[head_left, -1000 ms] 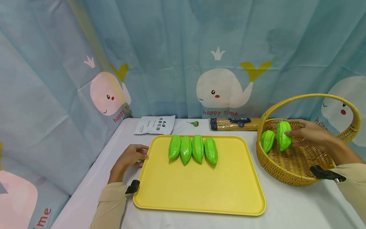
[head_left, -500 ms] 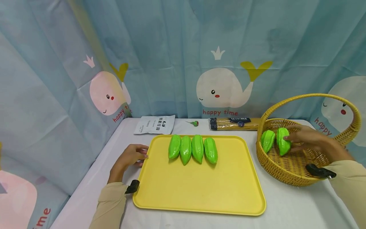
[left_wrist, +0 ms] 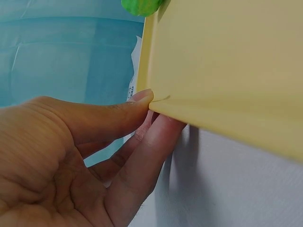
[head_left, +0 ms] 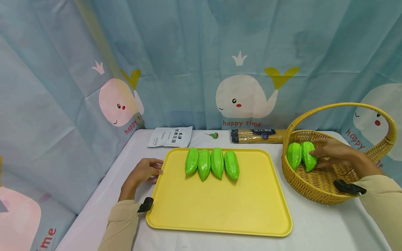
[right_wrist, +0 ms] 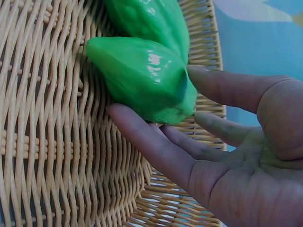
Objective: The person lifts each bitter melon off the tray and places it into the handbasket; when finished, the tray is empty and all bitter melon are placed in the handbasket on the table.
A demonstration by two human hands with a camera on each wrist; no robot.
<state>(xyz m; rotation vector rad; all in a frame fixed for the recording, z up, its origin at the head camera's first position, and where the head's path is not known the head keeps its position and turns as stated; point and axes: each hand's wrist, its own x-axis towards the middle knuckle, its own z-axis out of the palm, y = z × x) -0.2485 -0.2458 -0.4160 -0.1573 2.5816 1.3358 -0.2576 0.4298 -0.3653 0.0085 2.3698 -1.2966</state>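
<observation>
At the left edge of the yellow tray [head_left: 220, 205], my left hand [head_left: 144, 173] pinches the rim. In the left wrist view the thumb lies on top of the rim and the index finger underneath. My right hand [head_left: 340, 155] reaches into the wicker basket [head_left: 326, 197]. Its thumb and fingers hold a glossy green star fruit [right_wrist: 147, 78] from both sides, loosely. That fruit lies against a second green star fruit [head_left: 294, 156] at the basket's left side. Several more green star fruits [head_left: 204, 164] lie in a row on the tray's far part.
The basket's tall arched handle [head_left: 342, 104] rises over the right hand. Behind the tray lie a white pouch [head_left: 171, 136], a small green thing with a red tip [head_left: 215, 135] and a pack of spaghetti [head_left: 259, 136]. A whale-print curtain [head_left: 188, 69] hangs behind the table.
My right hand has lowered the star fruit into the basket and shifted it left until it touches the other one. The left hand and tray have not moved.
</observation>
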